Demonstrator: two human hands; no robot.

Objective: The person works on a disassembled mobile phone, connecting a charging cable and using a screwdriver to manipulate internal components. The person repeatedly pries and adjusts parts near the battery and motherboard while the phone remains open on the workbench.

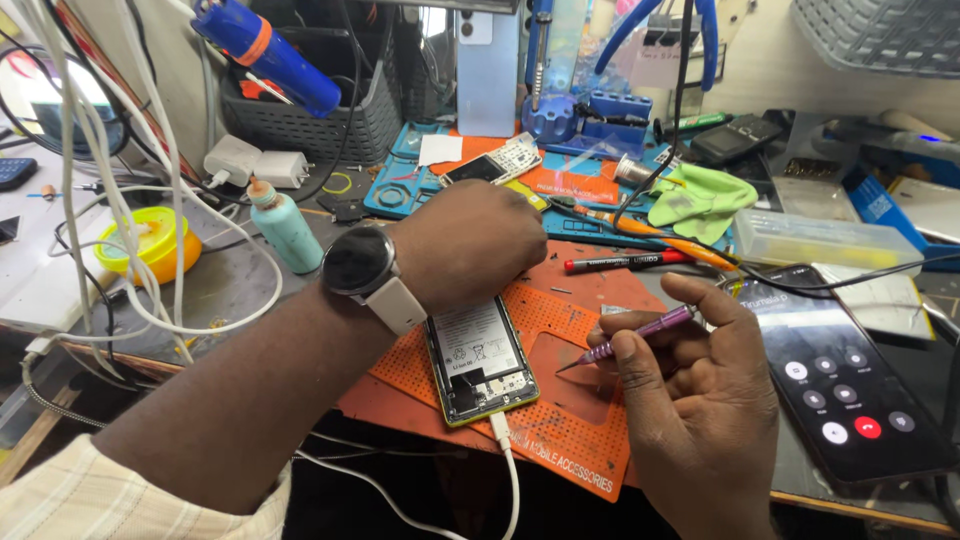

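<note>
Orange mat [585, 440]: opened phone [480, 365], white battery label [470, 345].

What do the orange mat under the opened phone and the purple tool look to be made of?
The orange mat looks like matte silicone or rubber, given its moulded grid of tiny holes. The purple tool in the right hand seems anodised metal: glossy sheen, ridged grip.

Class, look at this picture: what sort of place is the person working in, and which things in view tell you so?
Most likely a mobile phone repair bench. An opened phone lies on an orange work mat with a white cable plugged in, the right hand holds a purple precision screwdriver, and tool trays, chargers and a second phone crowd the desk.
</note>
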